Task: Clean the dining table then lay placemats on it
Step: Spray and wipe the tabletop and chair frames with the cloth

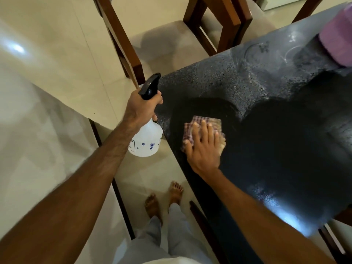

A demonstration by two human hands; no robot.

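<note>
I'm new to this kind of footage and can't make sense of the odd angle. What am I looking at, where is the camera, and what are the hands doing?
There is no machine here, only a person filmed by one wide-angle camera worn on the head. It looks forward and down, so you see both arms, and the person's bare feet on the pale floor.

The left hand grips the neck of a white spray bottle with a black trigger top, held in the air beside the table edge, not on it.

The right hand lies flat, fingers straight, pressing a checked cloth onto the dark speckled table.

At the far right of the table is something purple, too blurred to identify. Wooden chairs stand beyond the table. No placemats are laid out yet.
</note>
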